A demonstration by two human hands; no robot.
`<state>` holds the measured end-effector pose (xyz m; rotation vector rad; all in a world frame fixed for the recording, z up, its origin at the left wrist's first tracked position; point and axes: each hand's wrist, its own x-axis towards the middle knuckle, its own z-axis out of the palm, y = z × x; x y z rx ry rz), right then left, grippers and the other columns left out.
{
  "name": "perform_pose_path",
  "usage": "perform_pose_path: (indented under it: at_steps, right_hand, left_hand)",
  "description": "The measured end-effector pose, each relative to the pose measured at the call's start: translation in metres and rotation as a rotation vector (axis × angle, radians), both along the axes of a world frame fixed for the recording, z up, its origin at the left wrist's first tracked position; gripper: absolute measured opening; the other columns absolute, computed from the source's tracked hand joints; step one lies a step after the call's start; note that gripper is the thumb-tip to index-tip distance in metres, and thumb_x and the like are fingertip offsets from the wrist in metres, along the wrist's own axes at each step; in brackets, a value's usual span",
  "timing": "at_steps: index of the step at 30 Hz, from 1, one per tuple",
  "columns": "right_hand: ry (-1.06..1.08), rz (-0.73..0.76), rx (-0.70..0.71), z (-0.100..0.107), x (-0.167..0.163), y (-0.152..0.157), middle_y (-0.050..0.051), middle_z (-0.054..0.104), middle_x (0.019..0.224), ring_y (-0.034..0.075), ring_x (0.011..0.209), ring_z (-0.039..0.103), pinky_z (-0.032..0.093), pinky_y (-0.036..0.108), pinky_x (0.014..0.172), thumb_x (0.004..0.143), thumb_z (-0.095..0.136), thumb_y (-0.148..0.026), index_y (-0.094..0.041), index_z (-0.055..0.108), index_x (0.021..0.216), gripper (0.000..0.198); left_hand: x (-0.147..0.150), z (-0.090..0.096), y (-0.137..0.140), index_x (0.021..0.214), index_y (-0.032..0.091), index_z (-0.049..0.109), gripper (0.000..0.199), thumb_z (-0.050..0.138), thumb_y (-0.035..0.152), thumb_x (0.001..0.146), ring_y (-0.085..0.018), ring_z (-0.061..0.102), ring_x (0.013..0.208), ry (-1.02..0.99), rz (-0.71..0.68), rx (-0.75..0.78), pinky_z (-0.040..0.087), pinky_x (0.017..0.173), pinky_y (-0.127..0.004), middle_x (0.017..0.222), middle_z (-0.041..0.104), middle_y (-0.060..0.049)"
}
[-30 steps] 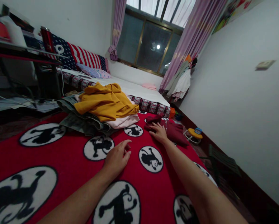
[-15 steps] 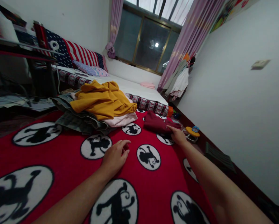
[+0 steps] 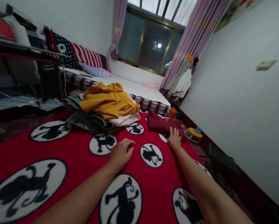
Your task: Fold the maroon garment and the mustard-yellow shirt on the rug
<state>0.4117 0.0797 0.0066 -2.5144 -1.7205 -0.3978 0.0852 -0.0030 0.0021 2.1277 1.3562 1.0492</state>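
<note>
A folded maroon garment (image 3: 161, 123) lies near the far right edge of the red blanket (image 3: 153, 183), which is printed with black monkey figures in white circles. At its near edge is my right hand (image 3: 175, 139), fingers spread, the fingertips touching or just over the cloth. Lower and to the left, my left hand (image 3: 122, 153) is held over the blanket with its fingers loosely curved and nothing in them. Beyond that hand sits a heap of clothes with a mustard-yellow garment (image 3: 110, 101) on top, a pale pink garment (image 3: 127, 119) and grey-green clothing (image 3: 90, 119) below.
Behind the blanket stands a bed (image 3: 144, 91) with a white cover. A desk (image 3: 22, 51) with a red bottle (image 3: 49, 39) is at the left. Along the right side are a small yellow-topped stool (image 3: 195, 133) and a dark folding stool (image 3: 223, 159).
My right hand has moved slightly left and down, and its fingers have spread at the garment's near edge. The left hand stays curved in place while the view shifts a little.
</note>
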Motion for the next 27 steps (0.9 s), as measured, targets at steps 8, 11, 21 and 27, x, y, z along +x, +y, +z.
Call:
perform_pose_path:
  at_steps: [8,11,21,27]
  right_hand:
    - [0.08,0.145,-0.136,-0.007,-0.065,-0.056,0.011,0.021,0.16,0.035,0.146,0.02,0.022,0.058,0.112,0.099,0.025,-0.049,-0.028,0.025,0.153,0.058]
    - [0.114,0.167,-0.134,-0.005,-0.096,-0.08,0.011,0.02,0.16,0.035,0.147,0.017,0.022,0.059,0.112,0.099,0.025,-0.049,-0.026,0.025,0.153,0.06]
    - [0.275,0.373,0.077,-0.013,-0.136,-0.132,0.01,0.044,0.149,0.028,0.138,0.039,0.031,0.048,0.111,0.094,0.044,-0.037,-0.021,0.054,0.135,0.045]
    - [0.504,0.454,0.245,-0.018,-0.122,-0.127,0.005,0.061,0.132,0.021,0.121,0.055,0.038,0.036,0.106,0.084,0.055,-0.028,-0.023,0.069,0.11,0.03]
  left_hand:
    - [0.0,0.001,-0.005,0.098,0.021,0.07,0.021,0.056,0.015,0.084,-0.017,0.063,0.089,0.039,0.012,0.059,0.047,0.078,-0.028,0.099,0.067,-0.004]
    - [-0.002,0.001,-0.007,0.097,0.021,0.071,0.022,0.055,0.014,0.084,-0.018,0.062,0.092,0.054,-0.005,0.083,0.047,0.083,-0.029,0.099,0.067,-0.004]
    - [0.001,0.011,-0.023,0.1,0.018,0.071,0.027,0.048,0.012,0.088,-0.023,0.057,0.1,0.335,-0.125,0.194,0.046,0.09,-0.036,0.104,0.065,-0.01]
    - [-0.028,0.074,0.023,0.12,0.021,0.064,0.035,0.054,0.016,0.087,-0.028,0.038,0.133,0.466,-0.119,0.453,0.026,0.112,-0.045,0.141,0.049,-0.01]
